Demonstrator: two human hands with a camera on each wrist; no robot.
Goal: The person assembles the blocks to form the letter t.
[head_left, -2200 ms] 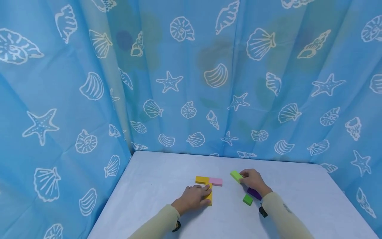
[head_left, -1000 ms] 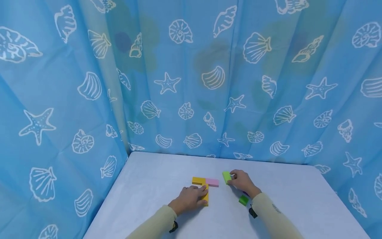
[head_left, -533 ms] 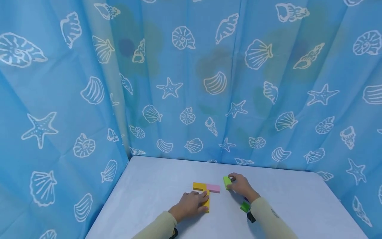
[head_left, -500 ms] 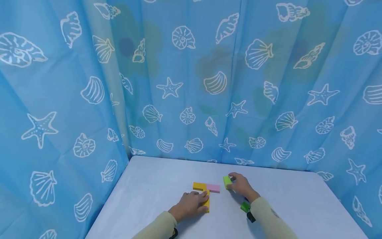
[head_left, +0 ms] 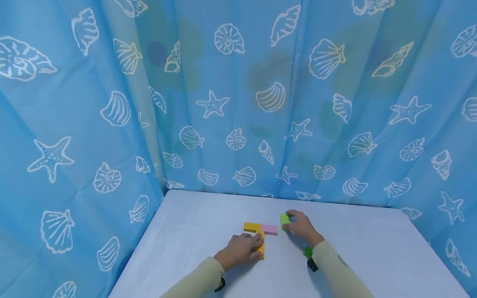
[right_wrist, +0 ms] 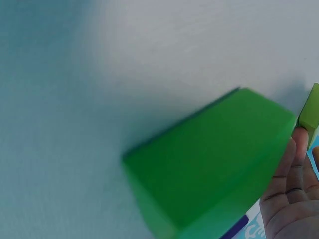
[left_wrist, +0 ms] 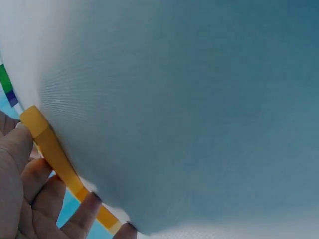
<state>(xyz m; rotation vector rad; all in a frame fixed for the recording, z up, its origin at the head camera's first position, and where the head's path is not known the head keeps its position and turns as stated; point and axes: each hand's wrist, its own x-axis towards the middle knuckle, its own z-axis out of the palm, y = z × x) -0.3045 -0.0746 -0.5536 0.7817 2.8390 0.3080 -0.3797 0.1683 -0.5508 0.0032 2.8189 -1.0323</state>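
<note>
In the head view, my left hand holds a yellow block on the table, its thumb near the block's close end and a finger toward the far end. Another yellow block and a pink block lie across that far end, forming a T. My right hand pinches a light green block between thumb and fingers, slightly right of the pink block and apart from it. A darker green block fills much of the right wrist view, below the right hand. Part of a purple block shows beyond it.
The blocks lie on a white-covered table. Blue curtains with white shell prints stand behind the table and along its left side. In the head view the right forearm hides the purple block and part of the darker green one.
Since the oldest frame, my right hand has moved the light green block left and turned it to point more straight away from me. My left hand stays on the yellow block.
</note>
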